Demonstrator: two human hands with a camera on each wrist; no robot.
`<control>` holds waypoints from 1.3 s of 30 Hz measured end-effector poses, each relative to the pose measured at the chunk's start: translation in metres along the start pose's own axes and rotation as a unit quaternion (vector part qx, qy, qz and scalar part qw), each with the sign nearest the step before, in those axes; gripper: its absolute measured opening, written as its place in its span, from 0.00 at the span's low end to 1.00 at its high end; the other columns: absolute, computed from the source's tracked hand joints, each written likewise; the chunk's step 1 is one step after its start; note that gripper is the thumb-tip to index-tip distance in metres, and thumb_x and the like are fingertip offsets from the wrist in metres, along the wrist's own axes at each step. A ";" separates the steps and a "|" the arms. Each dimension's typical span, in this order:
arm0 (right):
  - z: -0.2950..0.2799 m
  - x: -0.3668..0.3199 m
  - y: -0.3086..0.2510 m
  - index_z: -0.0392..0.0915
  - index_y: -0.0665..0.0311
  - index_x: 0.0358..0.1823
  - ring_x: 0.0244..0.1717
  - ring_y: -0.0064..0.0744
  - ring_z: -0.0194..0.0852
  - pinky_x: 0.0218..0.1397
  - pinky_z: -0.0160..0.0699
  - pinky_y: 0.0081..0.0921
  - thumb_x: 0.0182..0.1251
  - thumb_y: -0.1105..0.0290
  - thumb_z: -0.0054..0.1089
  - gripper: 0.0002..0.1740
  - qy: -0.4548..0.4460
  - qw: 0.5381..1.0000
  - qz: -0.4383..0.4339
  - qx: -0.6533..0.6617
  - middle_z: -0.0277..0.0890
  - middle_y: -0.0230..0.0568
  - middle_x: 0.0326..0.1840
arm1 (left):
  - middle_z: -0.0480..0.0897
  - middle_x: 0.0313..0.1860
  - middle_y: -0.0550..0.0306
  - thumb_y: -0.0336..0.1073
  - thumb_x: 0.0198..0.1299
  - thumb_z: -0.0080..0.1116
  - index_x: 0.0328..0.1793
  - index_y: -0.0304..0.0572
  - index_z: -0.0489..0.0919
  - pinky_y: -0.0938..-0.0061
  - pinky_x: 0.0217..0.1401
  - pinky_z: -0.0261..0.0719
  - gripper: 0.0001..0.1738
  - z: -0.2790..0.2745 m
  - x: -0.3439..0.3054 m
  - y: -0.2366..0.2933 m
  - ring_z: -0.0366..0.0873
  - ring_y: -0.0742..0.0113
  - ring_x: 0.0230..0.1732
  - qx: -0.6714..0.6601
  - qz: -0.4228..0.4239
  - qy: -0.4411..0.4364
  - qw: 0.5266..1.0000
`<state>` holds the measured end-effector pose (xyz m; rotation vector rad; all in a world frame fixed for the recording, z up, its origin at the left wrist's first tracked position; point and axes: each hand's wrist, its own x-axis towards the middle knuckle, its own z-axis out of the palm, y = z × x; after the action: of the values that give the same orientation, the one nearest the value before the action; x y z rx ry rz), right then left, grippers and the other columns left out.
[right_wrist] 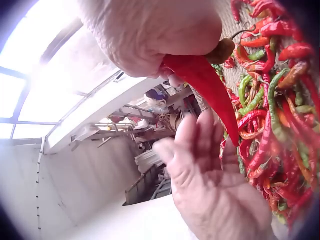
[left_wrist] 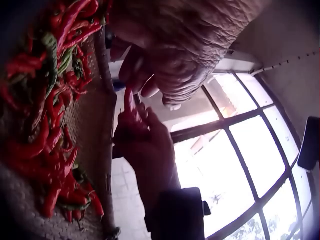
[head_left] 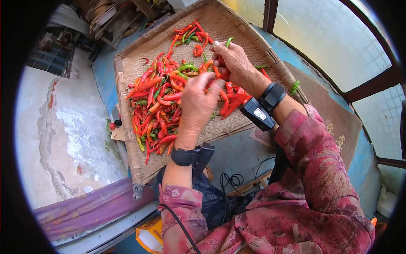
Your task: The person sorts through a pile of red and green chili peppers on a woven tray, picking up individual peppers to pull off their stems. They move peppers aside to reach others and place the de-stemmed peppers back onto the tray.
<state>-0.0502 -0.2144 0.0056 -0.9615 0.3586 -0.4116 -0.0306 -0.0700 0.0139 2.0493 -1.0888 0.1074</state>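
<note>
My right hand (head_left: 243, 70) is above the upper right part of a woven tray (head_left: 141, 44), gripping a red pepper (right_wrist: 210, 90) whose tip points down beside my left hand in the right wrist view. A brownish-green pepper piece (right_wrist: 222, 51) with a dark stem shows at its fingers. My left hand (head_left: 198, 101) is just left of it, over the heap of red and green peppers (head_left: 163, 101); the right wrist view shows its palm turned up, fingers loosely extended and holding nothing. In the left wrist view, red (left_wrist: 130, 105) shows at my right hand's fingertips.
A smaller pile of peppers (head_left: 192, 36) lies at the tray's far end, and large red ones (head_left: 237, 101) lie under my right wrist. A green pepper (head_left: 295, 87) rests on the right rim. Windows (head_left: 334, 42) stand right, a pale wall (head_left: 67, 131) left, black cables (head_left: 231, 181) below.
</note>
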 end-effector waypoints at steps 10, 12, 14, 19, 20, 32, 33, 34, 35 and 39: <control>-0.024 0.017 -0.019 0.69 0.61 0.28 0.16 0.19 0.60 0.15 0.55 0.18 0.66 0.63 0.47 0.11 0.128 0.986 0.000 0.109 0.65 0.30 0.20 | 0.77 0.25 0.43 0.38 0.60 0.51 0.36 0.38 0.76 0.60 0.30 0.72 0.10 0.003 0.001 -0.003 0.77 0.48 0.28 0.019 -0.018 -0.023 0.999; -0.031 0.022 -0.018 0.69 0.61 0.29 0.16 0.19 0.60 0.15 0.55 0.18 0.67 0.62 0.46 0.12 0.131 0.986 -0.009 0.101 0.64 0.30 0.20 | 0.77 0.23 0.45 0.38 0.61 0.51 0.36 0.38 0.76 0.61 0.28 0.72 0.10 -0.011 0.006 -0.004 0.77 0.49 0.26 0.024 -0.059 0.011 0.998; -0.031 0.019 -0.018 0.69 0.61 0.31 0.16 0.19 0.59 0.14 0.54 0.17 0.69 0.61 0.44 0.12 0.121 0.990 -0.011 0.078 0.64 0.30 0.20 | 0.78 0.24 0.48 0.38 0.61 0.50 0.38 0.38 0.76 0.62 0.30 0.72 0.11 -0.028 0.012 -0.008 0.77 0.53 0.26 0.031 -0.129 0.077 0.988; -0.020 0.005 -0.012 0.68 0.63 0.36 0.21 0.18 0.60 0.18 0.57 0.15 0.70 0.58 0.44 0.14 -0.006 0.997 0.032 0.072 0.64 0.30 0.23 | 0.75 0.45 0.48 0.35 0.59 0.51 0.54 0.36 0.72 0.61 0.54 0.66 0.18 -0.055 0.018 -0.047 0.71 0.53 0.49 0.283 -0.002 0.301 0.911; -0.017 0.001 -0.010 0.68 0.63 0.36 0.21 0.18 0.60 0.18 0.58 0.15 0.70 0.59 0.44 0.14 -0.049 0.994 0.038 0.089 0.64 0.30 0.24 | 0.75 0.44 0.48 0.35 0.58 0.52 0.54 0.37 0.71 0.61 0.55 0.65 0.18 -0.055 0.018 -0.043 0.71 0.53 0.49 0.286 0.021 0.299 0.910; -0.005 0.003 0.004 0.69 0.65 0.38 0.25 0.24 0.65 0.26 0.67 0.21 0.70 0.62 0.43 0.12 -0.110 0.973 0.064 0.190 0.68 0.34 0.26 | 0.79 0.25 0.54 0.44 0.63 0.48 0.41 0.33 0.74 0.74 0.33 0.72 0.17 0.016 -0.003 -0.006 0.76 0.70 0.27 -0.125 -0.099 -0.104 0.982; -0.007 0.004 0.002 0.69 0.64 0.39 0.26 0.24 0.65 0.28 0.68 0.22 0.69 0.63 0.44 0.11 -0.083 0.980 0.044 0.173 0.67 0.33 0.27 | 0.79 0.25 0.54 0.44 0.63 0.48 0.41 0.33 0.74 0.74 0.33 0.72 0.17 0.013 -0.001 -0.003 0.76 0.70 0.27 -0.126 -0.099 -0.104 0.982; -0.008 0.004 0.001 0.69 0.64 0.39 0.27 0.25 0.65 0.30 0.69 0.22 0.69 0.64 0.45 0.10 -0.056 0.986 0.025 0.157 0.67 0.33 0.28 | 0.79 0.24 0.54 0.43 0.64 0.47 0.40 0.34 0.74 0.74 0.32 0.71 0.17 0.010 0.001 0.000 0.75 0.70 0.26 -0.119 -0.099 -0.104 0.982; -0.010 0.006 0.001 0.69 0.64 0.39 0.27 0.25 0.65 0.30 0.69 0.22 0.69 0.64 0.45 0.10 -0.055 0.986 0.024 0.157 0.67 0.33 0.28 | 0.79 0.24 0.54 0.43 0.64 0.46 0.39 0.34 0.74 0.74 0.31 0.71 0.16 0.006 0.002 0.003 0.75 0.70 0.25 -0.113 -0.100 -0.104 0.983; -0.018 0.009 0.004 0.67 0.62 0.40 0.31 0.27 0.67 0.34 0.73 0.26 0.66 0.59 0.51 0.14 -0.009 0.975 0.059 0.216 0.65 0.34 0.29 | 0.79 0.21 0.53 0.39 0.64 0.46 0.38 0.34 0.74 0.72 0.28 0.73 0.14 0.006 0.004 -0.003 0.77 0.67 0.22 -0.152 -0.106 -0.105 0.977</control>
<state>-0.0502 -0.2295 -0.0082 -0.5159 0.2921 -0.3528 -0.0275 -0.0756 0.0098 1.9103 -0.9373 -0.3698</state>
